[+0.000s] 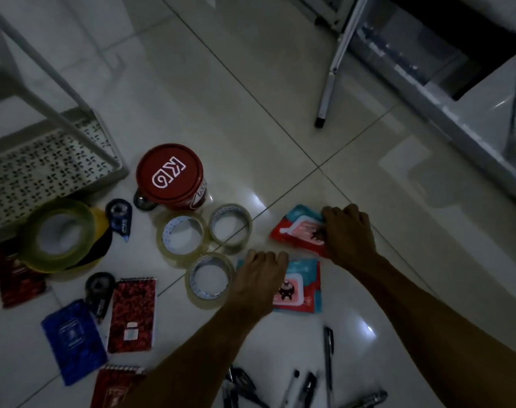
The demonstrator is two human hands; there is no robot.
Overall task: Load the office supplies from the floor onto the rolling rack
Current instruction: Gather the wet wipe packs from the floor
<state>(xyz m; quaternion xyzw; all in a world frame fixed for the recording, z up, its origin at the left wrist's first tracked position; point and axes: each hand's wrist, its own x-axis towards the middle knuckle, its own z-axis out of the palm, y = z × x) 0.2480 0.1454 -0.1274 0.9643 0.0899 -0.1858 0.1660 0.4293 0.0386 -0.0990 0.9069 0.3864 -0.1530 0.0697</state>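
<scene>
on the floor tiles, right hand (346,231) clamps the far wipes pack (298,231); left hand (261,275) lies curled on the near wipes pack (299,287), grip not confirmed. risk: soft slick packs, a one-handed lift each could sag and slip. left wrist sits just beside a clear tape roll (210,278), likely to knock it. rolling rack (53,160) at the far left.

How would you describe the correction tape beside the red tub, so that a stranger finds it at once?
Start at the red tub with the white logo on its lid. Just left of it, on the floor, lies a small dark teardrop-shaped correction tape, its tip toward the viewer. Unlike the round clear tape rolls to its right, it is flat and pointed.
</scene>
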